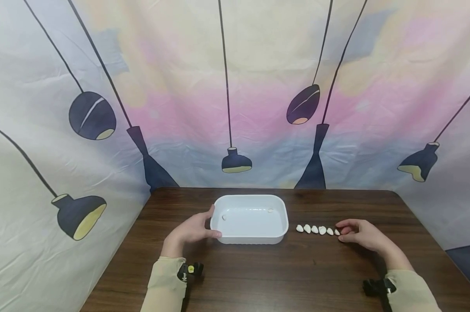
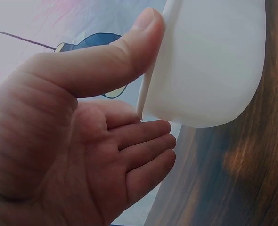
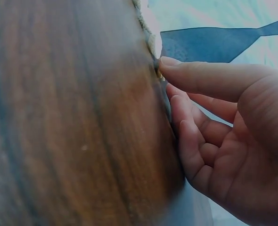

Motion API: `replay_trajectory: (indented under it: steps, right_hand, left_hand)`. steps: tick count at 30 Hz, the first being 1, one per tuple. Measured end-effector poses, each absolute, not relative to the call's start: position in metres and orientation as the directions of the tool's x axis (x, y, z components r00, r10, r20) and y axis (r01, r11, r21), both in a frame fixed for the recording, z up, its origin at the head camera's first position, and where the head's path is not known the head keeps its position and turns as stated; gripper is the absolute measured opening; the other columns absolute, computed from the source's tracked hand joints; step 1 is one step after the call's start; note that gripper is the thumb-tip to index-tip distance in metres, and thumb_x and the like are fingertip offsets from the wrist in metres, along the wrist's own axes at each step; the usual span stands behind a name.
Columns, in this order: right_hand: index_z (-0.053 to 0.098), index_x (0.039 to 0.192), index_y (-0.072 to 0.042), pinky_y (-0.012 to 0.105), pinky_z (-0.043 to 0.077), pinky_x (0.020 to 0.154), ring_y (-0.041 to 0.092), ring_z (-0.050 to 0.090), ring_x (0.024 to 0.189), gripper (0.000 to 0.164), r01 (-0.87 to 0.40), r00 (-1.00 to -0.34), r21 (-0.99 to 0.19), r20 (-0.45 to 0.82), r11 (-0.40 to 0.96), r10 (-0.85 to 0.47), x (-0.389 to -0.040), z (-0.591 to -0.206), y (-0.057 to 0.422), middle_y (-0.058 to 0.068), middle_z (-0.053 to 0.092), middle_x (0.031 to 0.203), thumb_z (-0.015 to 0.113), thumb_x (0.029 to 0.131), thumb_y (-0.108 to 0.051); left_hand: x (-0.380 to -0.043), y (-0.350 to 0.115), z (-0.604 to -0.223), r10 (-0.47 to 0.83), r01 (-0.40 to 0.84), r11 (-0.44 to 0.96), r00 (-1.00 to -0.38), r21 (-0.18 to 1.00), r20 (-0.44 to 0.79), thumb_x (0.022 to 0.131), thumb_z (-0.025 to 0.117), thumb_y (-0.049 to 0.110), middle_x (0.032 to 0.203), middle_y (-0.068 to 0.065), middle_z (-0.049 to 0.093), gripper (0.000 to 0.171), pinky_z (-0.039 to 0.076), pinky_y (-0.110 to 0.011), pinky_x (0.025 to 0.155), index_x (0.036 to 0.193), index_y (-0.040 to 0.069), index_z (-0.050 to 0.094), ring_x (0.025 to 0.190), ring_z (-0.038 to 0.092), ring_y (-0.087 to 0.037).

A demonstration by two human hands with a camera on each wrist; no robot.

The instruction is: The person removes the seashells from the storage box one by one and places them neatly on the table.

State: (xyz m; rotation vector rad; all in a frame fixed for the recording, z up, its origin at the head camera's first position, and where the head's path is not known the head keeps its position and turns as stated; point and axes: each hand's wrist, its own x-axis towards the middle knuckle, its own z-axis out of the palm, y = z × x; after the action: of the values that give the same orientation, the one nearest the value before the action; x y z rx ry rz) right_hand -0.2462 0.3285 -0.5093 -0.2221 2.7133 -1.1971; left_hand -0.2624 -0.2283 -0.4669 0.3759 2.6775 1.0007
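A white rectangular dish (image 1: pixel 248 239) stands on the table, with two small pale pieces inside, one at the left (image 1: pixel 224 217) and one at the right (image 1: pixel 270 210). My left hand (image 1: pixel 192 227) holds the dish's left end, its thumb against the rim (image 2: pixel 151 70) in the left wrist view. Right of the dish, several small white shells (image 1: pixel 314 229) lie in a row. The rightmost shell (image 1: pixel 337 232) is between the thumb and fingers of my right hand (image 1: pixel 363 235). Seen from the right wrist, the thumb tip (image 3: pixel 169 62) touches the row's end, and the shell is mostly hidden.
The dark brown wooden table (image 1: pixel 258 277) reaches back to a patterned cloth (image 1: pixel 258 95) printed with lamps. Black wrist mounts sit at my left sleeve (image 1: pixel 166 277) and right sleeve (image 1: pixel 408 288). A dark shape (image 1: pixel 467 264) lies beyond the table's right edge.
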Motion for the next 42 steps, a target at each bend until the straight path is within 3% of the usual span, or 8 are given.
replay_trajectory:
  steps: [6, 13, 21, 27, 34, 42]
  right_hand:
    - [0.072, 0.129, 0.003, 0.030, 0.053, 0.074, 0.018, 0.066, 0.088, 0.042, -0.136, -0.979, -0.727, -0.004, 0.673, -0.202, -0.246, -0.499, 0.322, 0.003, 0.074, 0.098, 0.081, 0.097, -0.022]
    - [0.072, 0.130, 0.000, 0.029, 0.054, 0.069, 0.017, 0.069, 0.090, 0.039, -0.216, -0.970, -0.765, 0.099, 0.607, -0.221, -0.247, -0.480, 0.282, 0.005, 0.077, 0.106, 0.078, 0.101, -0.024]
    - [0.076, 0.122, -0.001, 0.026, 0.054, 0.068, 0.013, 0.067, 0.086, 0.026, -0.327, -0.936, -0.834, 0.222, 0.444, -0.272, -0.258, -0.471, 0.200, 0.007, 0.078, 0.105, 0.078, 0.100, -0.015]
    - [0.079, 0.118, -0.002, 0.030, 0.056, 0.078, 0.017, 0.068, 0.089, 0.023, -0.407, -0.892, -0.810, 0.252, 0.422, -0.376, -0.275, -0.466, 0.129, 0.003, 0.077, 0.101, 0.078, 0.098, -0.014]
    - [0.079, 0.121, -0.004, 0.032, 0.057, 0.083, 0.012, 0.068, 0.090, 0.029, -0.338, -0.866, -0.840, 0.101, 0.424, -0.490, -0.296, -0.477, 0.050, -0.001, 0.076, 0.098, 0.080, 0.096, -0.018]
    - [0.076, 0.126, -0.008, 0.038, 0.058, 0.089, 0.020, 0.066, 0.095, 0.034, -0.223, -0.890, -0.783, -0.079, 0.581, -0.449, -0.312, -0.486, -0.003, 0.005, 0.073, 0.105, 0.082, 0.094, -0.017]
  left_hand:
    - [-0.263, -0.227, -0.468, 0.326, 0.151, 0.731, -0.934, 0.666, -0.147, 0.087, 0.091, 0.036, 0.168, -0.020, 0.040, 0.110, 0.036, -0.062, 0.120, 0.168, 0.000, 0.026, 0.153, 0.041, -0.039]
    - [-0.262, -0.224, -0.467, 0.331, 0.148, 0.722, -0.932, 0.675, -0.150, 0.086, 0.091, 0.038, 0.168, -0.020, 0.039, 0.110, 0.036, -0.061, 0.121, 0.168, 0.001, 0.026, 0.153, 0.041, -0.038]
    - [-0.263, -0.224, -0.467, 0.328, 0.140, 0.723, -0.931, 0.676, -0.158, 0.085, 0.092, 0.038, 0.168, -0.020, 0.039, 0.111, 0.035, -0.062, 0.121, 0.168, 0.001, 0.027, 0.153, 0.041, -0.039]
    - [-0.263, -0.226, -0.466, 0.326, 0.137, 0.725, -0.932, 0.675, -0.161, 0.086, 0.091, 0.036, 0.168, -0.021, 0.038, 0.110, 0.035, -0.063, 0.121, 0.168, 0.001, 0.026, 0.153, 0.040, -0.040]
    - [-0.263, -0.228, -0.465, 0.314, 0.134, 0.738, -0.936, 0.661, -0.160, 0.086, 0.091, 0.040, 0.165, -0.020, 0.044, 0.109, 0.038, -0.063, 0.119, 0.168, 0.003, 0.029, 0.148, 0.048, -0.038]
    - [-0.261, -0.228, -0.462, 0.332, 0.155, 0.738, -0.931, 0.657, -0.154, 0.088, 0.090, 0.038, 0.164, -0.021, 0.045, 0.107, 0.039, -0.061, 0.119, 0.168, 0.001, 0.027, 0.146, 0.050, -0.037]
